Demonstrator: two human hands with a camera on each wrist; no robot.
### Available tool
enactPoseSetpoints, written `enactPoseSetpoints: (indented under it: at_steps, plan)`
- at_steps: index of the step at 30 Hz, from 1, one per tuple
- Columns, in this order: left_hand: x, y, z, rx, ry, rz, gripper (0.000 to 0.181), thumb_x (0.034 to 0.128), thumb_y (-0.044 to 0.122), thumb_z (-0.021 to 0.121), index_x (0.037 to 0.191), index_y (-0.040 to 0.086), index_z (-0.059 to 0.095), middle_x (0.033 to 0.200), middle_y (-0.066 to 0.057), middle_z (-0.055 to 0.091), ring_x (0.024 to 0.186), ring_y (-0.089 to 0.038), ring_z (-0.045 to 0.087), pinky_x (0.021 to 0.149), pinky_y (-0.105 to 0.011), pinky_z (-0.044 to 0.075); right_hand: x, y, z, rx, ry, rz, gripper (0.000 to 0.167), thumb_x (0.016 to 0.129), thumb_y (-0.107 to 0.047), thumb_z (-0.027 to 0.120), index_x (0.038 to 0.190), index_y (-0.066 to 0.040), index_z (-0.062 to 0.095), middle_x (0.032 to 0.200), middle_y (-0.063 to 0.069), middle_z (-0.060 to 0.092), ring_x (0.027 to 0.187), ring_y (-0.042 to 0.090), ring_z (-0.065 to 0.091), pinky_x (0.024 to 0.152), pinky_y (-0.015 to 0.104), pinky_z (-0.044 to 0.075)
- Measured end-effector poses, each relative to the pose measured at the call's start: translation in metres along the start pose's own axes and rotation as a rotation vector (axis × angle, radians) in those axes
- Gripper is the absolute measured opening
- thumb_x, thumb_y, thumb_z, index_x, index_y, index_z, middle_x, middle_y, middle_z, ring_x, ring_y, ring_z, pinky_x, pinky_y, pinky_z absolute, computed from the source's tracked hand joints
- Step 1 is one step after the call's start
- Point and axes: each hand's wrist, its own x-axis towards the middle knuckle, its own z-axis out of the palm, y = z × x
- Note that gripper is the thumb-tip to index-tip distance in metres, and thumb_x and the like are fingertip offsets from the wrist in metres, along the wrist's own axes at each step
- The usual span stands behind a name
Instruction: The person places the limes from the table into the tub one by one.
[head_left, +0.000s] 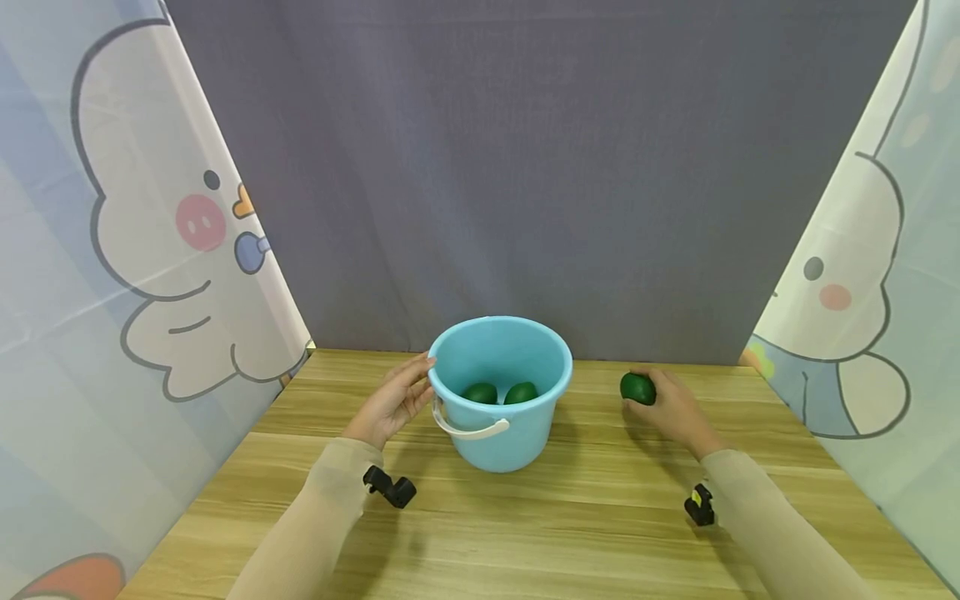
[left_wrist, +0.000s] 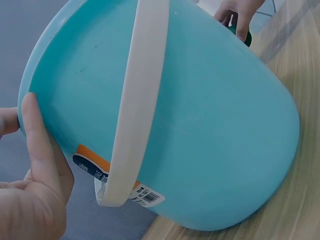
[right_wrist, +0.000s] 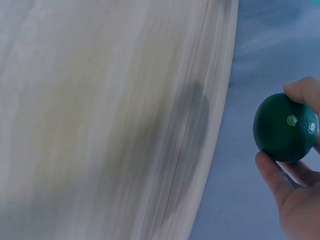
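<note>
A light blue bucket (head_left: pixel 501 446) stands upright on the wooden table, its white handle (head_left: pixel 468 431) hanging down the near left side. Inside it lie two dark green fruits, a left one (head_left: pixel 480 392) and a right one (head_left: pixel 521 392). My left hand (head_left: pixel 393 404) grips the bucket's rim at the left; in the left wrist view its fingers (left_wrist: pixel 40 145) lie along the outer wall. Off to the bucket's right, my right hand (head_left: pixel 675 410) holds another glossy, rounded dark green fruit (right_wrist: pixel 285 127) between thumb and fingers, above the table. A pale stem scar shows on it.
The wooden table (head_left: pixel 480 533) runs back to a dark grey curtain (head_left: pixel 495 167). Cartoon-printed cloths hang at both sides, a left one (head_left: pixel 150 250) and a right one (head_left: pixel 847 292). A label (left_wrist: pixel 145 194) is on the bucket's wall.
</note>
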Motion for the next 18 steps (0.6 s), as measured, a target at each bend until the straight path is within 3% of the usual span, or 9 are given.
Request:
enactPoseSetpoints:
  at_steps: [18]
  plan:
    - [-0.001, 0.002, -0.001, 0.005, -0.012, -0.004, 0.045, 0.1050, 0.013, 0.055, 0.145, -0.001, 0.040, 0.101, -0.005, 0.056, 0.076, -0.007, 0.062, 0.065, -0.010, 0.057, 0.005, -0.019, 0.000, 0.002, 0.063, -0.085, 0.058, 0.090, -0.021, 0.078, 0.137, 0.001, 0.052, 0.123, 0.032, 0.055, 0.099, 0.046, 0.061, 0.069, 0.054, 0.060]
